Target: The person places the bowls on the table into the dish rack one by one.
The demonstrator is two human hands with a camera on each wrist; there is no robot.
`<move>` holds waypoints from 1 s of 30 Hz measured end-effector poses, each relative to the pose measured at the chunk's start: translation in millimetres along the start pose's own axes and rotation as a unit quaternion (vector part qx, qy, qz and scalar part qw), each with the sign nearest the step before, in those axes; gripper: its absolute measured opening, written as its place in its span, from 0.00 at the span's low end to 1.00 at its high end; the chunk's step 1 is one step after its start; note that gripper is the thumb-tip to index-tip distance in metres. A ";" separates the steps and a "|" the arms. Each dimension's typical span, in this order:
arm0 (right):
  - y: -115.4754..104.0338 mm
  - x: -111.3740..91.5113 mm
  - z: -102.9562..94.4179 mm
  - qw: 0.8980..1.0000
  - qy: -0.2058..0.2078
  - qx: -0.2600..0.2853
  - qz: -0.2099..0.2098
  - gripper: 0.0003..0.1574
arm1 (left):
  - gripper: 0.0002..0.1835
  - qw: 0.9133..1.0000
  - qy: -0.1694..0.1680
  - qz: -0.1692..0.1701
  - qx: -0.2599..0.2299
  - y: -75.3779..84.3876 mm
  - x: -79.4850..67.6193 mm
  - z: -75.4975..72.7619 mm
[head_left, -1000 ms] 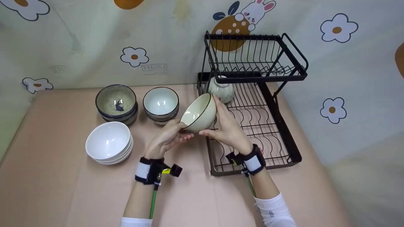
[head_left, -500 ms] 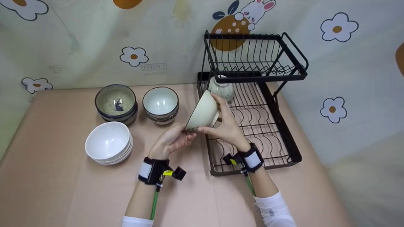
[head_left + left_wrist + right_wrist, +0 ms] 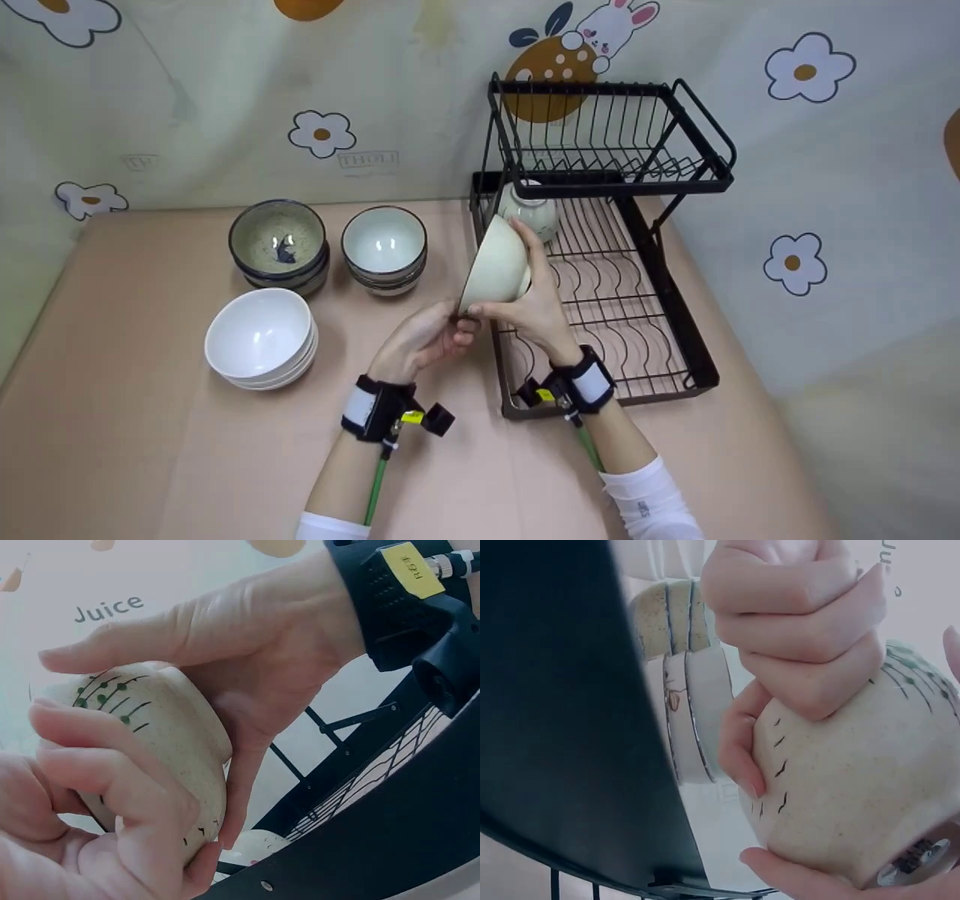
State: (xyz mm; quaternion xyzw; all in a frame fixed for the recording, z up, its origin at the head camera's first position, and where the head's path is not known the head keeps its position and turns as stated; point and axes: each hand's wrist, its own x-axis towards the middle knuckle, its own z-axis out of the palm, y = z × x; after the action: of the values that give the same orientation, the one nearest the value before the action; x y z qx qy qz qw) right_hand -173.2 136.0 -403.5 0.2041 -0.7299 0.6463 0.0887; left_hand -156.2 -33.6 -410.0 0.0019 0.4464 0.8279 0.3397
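A cream bowl [image 3: 495, 266] is held up on its side at the rack's left edge, its outer wall showing and its inside hidden. My left hand [image 3: 420, 341] pinches the lower rim between thumb and curled fingers. My right hand [image 3: 536, 307] grips the outside, thumb low and fingers reaching up the far side near the foot. The left wrist view shows green dots and dark strokes painted on the bowl [image 3: 180, 757]. Behind it, a pale bowl [image 3: 529, 214] stands in the lower tier of the black dish rack [image 3: 679, 315], foot upward.
On the table [image 3: 135, 420], left of the hands, are stacks of white bowls [image 3: 259, 334], grey-green bowls [image 3: 277, 240] and dark-rimmed pale bowls [image 3: 384, 240]. The rack's upper tier [image 3: 600, 169] overhangs the back of the lower one. A patterned sheet [image 3: 225, 90] hangs behind.
The cream bowl has turned from showing its inside to showing its outer wall. It has shifted slightly right, and the left hand has moved right with it.
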 end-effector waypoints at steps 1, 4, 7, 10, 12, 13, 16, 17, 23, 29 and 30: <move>-0.2 -0.2 -0.7 1.000 0.004 0.000 0.005 0.77 | 0.15 1.000 0.003 0.000 0.008 -0.8 0.2 1.5; 0.3 -0.1 -3.5 1.000 0.006 -0.015 0.007 0.76 | 0.13 0.999 0.011 0.001 0.042 -3.2 0.3 6.0; -0.4 1.0 -6.5 1.000 -0.004 -0.030 -0.009 0.71 | 0.11 0.998 0.010 -0.003 0.065 -5.5 0.1 9.3; -18.8 1.0 -7.8 0.997 -0.018 -0.063 -0.031 0.66 | 0.11 0.996 0.000 -0.006 0.089 -7.8 0.9 11.4; -22.4 1.6 -10.9 0.995 -0.024 -0.083 -0.042 0.66 | 0.11 0.994 -0.002 -0.005 0.111 -8.5 1.4 12.8; -23.4 2.1 -12.9 0.994 -0.026 -0.092 -0.048 0.66 | 0.11 0.992 0.000 -0.004 0.125 -8.9 1.7 13.5; -15.4 3.8 -21.7 0.992 -0.027 -0.106 -0.061 0.66 | 0.14 0.984 0.015 -0.003 0.176 -9.6 2.3 15.8; -11.0 4.6 -25.6 0.992 -0.027 -0.105 -0.064 0.67 | 0.16 0.980 0.022 0.000 0.197 -10.1 2.8 16.2; -15.1 7.2 -49.6 0.992 -0.038 -0.103 -0.061 0.62 | 0.29 0.921 0.094 0.064 0.372 -17.3 8.1 18.6; -18.7 7.3 -80.3 0.989 -0.037 -0.136 -0.035 0.62 | 0.34 0.809 0.202 0.079 0.546 -33.5 15.6 29.9; -18.6 7.8 -84.0 0.988 -0.038 -0.143 -0.031 0.63 | 0.38 0.797 0.206 0.071 0.563 -37.5 17.2 32.3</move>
State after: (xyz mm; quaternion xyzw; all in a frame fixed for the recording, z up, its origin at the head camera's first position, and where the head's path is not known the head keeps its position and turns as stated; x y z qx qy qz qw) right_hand -183.9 215.3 -371.1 0.2360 -0.8113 0.5237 0.1090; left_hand -138.5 13.8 -423.5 0.0540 0.8917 0.4333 0.1192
